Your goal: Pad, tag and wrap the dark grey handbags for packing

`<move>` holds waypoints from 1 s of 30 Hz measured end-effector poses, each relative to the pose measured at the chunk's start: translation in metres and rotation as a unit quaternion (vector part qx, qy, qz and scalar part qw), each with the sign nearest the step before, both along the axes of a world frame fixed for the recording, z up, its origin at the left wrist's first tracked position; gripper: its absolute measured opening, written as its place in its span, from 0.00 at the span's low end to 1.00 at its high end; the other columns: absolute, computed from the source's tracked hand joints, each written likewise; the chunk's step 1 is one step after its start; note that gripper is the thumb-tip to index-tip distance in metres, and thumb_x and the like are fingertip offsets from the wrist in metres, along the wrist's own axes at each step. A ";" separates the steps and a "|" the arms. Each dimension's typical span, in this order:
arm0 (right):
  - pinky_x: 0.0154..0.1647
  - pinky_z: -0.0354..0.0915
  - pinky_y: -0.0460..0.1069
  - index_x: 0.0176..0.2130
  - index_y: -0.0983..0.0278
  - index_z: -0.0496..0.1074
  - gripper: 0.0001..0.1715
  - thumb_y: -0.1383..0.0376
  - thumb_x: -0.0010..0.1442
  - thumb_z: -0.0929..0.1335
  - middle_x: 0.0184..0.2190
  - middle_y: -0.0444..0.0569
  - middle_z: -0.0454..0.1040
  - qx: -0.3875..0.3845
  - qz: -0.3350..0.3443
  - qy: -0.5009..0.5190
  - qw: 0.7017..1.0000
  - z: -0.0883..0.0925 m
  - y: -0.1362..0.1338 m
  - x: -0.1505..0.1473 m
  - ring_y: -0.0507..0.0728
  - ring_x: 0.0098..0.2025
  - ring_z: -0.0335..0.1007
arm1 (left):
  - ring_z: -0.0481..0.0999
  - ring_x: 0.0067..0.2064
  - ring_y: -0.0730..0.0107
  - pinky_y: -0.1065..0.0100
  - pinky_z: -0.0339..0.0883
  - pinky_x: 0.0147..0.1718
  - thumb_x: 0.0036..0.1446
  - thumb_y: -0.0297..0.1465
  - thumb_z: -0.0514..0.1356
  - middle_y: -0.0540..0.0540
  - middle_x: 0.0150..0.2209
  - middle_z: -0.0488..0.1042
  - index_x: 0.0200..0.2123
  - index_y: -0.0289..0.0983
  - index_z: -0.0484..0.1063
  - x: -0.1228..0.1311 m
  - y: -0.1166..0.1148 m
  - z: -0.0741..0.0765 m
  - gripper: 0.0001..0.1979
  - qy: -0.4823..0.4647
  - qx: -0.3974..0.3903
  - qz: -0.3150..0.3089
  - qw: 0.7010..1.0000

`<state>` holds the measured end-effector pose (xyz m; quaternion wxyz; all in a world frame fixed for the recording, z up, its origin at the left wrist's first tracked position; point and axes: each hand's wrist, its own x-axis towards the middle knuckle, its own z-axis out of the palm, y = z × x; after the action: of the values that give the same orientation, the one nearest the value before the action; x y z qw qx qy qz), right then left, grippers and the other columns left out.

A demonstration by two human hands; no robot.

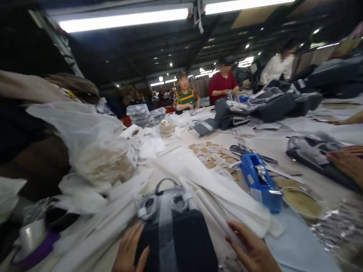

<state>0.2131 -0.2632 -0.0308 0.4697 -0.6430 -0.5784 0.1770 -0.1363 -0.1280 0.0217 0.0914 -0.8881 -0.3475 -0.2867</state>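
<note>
Toward the tabletop's far edge I'm seeing gray garments (272, 104) heaping up, with three people standing behind. Along the left edge a clear plastic bag (96, 147) is bulging, and a purple tape holder (36, 253) is sitting toward the near-left corner. Small brown tags (211, 153) are scattering mid-table; a blue tape dispenser (262, 183) is standing before them, beside a round tin (302, 202), both crowding the space ahead of my right hand. At the right edge a co-worker's hands (347, 164) are touching a dark garment (312, 151). White sheets (181, 158) are spreading beneath and ahead of the black bag (193, 238), which is lying toward the near edge, between my hands. My left hand (132, 247) is resting against its left side, fingers spread. My right hand (249, 245) is curving around a white strip (214, 213), apart from the bag; I cannot tell whether it's pinching.
</note>
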 end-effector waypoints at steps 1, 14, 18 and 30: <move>0.51 0.68 0.49 0.53 0.63 0.67 0.20 0.62 0.62 0.63 0.50 0.55 0.73 -0.011 0.008 -0.024 1.000 0.003 0.006 0.005 0.59 0.52 0.70 | 0.71 0.53 0.59 0.60 0.70 0.49 0.59 0.30 0.55 0.40 0.52 0.70 0.59 0.39 0.57 0.006 0.006 0.001 0.25 0.029 0.000 -0.010 1.000; 0.33 0.72 0.41 0.49 0.59 0.64 0.17 0.69 0.62 0.59 0.37 0.49 0.75 0.016 -0.008 -0.298 0.955 0.039 -0.003 0.032 0.52 0.34 0.76 | 0.69 0.52 0.50 0.56 0.68 0.49 0.50 0.34 0.62 0.34 0.49 0.71 0.56 0.30 0.61 0.107 0.025 -0.006 0.30 0.143 -0.062 -0.216 0.964; 0.36 0.72 0.42 0.51 0.60 0.63 0.16 0.68 0.63 0.59 0.38 0.49 0.75 -0.002 -0.030 -0.302 0.953 0.035 -0.005 0.033 0.53 0.37 0.76 | 0.64 0.56 0.46 0.48 0.58 0.55 0.40 0.35 0.68 0.33 0.55 0.66 0.58 0.32 0.56 0.147 0.033 0.008 0.42 0.218 -0.170 -0.297 0.914; 0.34 0.71 0.43 0.47 0.63 0.69 0.20 0.75 0.57 0.59 0.35 0.51 0.76 0.044 -0.064 -0.280 0.957 0.032 -0.027 0.032 0.54 0.35 0.75 | 0.66 0.39 0.61 0.59 0.65 0.41 0.33 0.17 0.55 0.45 0.39 0.70 0.38 0.36 0.64 0.167 0.048 0.048 0.23 0.260 -0.255 -0.345 0.865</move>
<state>0.2452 -0.2901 0.0007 0.3266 -0.6811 -0.6520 -0.0662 0.0307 -0.0795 0.0695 -0.1558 -0.9860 -0.0435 0.0403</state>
